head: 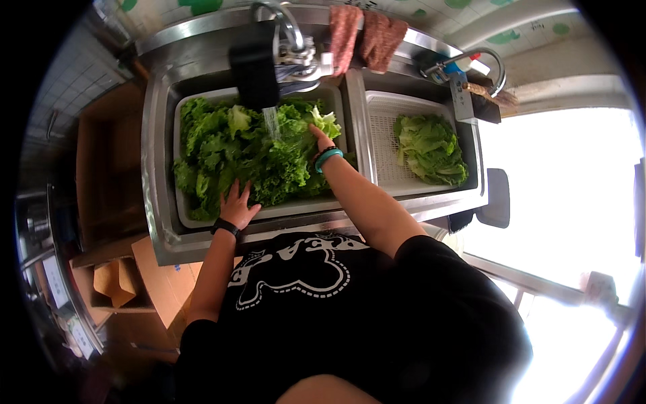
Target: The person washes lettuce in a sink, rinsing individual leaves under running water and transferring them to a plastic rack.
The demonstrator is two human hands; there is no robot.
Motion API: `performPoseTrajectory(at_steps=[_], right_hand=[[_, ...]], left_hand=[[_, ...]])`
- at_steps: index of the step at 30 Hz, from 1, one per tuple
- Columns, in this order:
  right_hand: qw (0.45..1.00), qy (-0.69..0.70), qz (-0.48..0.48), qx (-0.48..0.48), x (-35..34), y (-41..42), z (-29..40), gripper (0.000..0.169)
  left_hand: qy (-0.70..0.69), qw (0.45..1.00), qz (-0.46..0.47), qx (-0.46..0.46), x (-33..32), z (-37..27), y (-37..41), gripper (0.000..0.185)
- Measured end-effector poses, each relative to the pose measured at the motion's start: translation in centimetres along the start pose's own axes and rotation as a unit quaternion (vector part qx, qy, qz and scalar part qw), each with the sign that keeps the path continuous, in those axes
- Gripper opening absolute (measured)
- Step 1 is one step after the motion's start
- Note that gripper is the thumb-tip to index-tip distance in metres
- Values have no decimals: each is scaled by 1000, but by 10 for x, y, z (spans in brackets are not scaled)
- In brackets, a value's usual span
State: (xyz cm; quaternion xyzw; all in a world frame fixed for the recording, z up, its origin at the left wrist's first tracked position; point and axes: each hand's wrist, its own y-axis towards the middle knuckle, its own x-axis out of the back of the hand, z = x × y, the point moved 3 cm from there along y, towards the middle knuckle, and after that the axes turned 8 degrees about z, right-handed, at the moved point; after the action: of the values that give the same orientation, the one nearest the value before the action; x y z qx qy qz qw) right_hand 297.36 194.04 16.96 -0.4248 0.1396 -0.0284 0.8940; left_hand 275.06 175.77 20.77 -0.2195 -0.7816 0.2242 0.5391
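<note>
Leafy green lettuce (242, 151) fills a pale plastic tub (177, 194) in the left basin of a steel sink. Water (271, 122) runs onto the leaves from above. My left hand (239, 207) rests on the lettuce near the tub's front edge, its fingers spread. At the tub's right side my right hand (321, 137) touches leaves beside a pale lettuce heart; some of its fingers are hidden, so I cannot tell whether it grips any. A white perforated basket (386, 151) in the right basin holds a smaller pile of lettuce (431, 149).
Reddish-brown cloths (384, 40) hang over the sink's back edge. A curved faucet (497, 65) and a brush (487, 93) are at the back right. Cardboard boxes (113, 171) stand left of the sink. A black object (255, 63) overhangs the left basin.
</note>
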Motion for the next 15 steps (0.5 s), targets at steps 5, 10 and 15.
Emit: performPoseTrajectory(at_steps=[5,10,15], right_hand=[[977,153,147,-4,-1,-22,23,30],[977,150,138,65,62,-54,102,19],[944,70,118,300,177,-82,217,32]], left_hand=[[-2,1000,-17,4,-8,5,-1,67],[18,999,-34,13,-12,5,-1,67],[20,1000,-13,18,-5,-4,-1,68]])
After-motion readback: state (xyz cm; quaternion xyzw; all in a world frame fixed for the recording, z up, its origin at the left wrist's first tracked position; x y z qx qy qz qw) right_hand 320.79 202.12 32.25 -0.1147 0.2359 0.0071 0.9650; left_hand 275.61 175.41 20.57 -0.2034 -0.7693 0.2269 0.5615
